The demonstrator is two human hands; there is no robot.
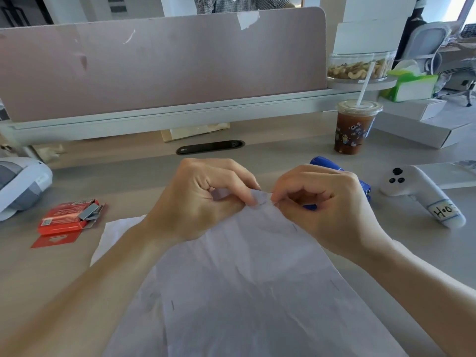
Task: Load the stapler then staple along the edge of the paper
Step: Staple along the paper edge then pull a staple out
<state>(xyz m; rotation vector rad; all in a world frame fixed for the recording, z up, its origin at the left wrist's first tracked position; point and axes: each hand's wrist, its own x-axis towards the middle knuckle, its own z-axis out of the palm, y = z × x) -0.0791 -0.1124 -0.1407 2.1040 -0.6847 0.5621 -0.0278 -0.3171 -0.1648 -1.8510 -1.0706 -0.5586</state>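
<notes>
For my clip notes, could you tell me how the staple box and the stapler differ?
The staple box is red, the stapler blue. The box lies left of the paper, open with staples poking out; the stapler lies right, half hidden behind the right hand. Both rest on the desk, unheld.

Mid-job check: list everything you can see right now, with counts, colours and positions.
paper: 1 stack, white, centre, several staples in it
stapler: 1, blue, behind the right hand, partly hidden
staple box: 1, red, left of the paper, open
staple strips: a few, grey, sticking out of the staple box
drink cup: 1, clear, brown drink, white straw, far right
controller: 1, white, right of the stapler
nut jar: 1, clear, far right, raised
tissue box: 1, green, beside the nut jar
divider: 1, pink, across the back
left hand: pinches the paper's far edge
right hand: pinches the same edge
</notes>
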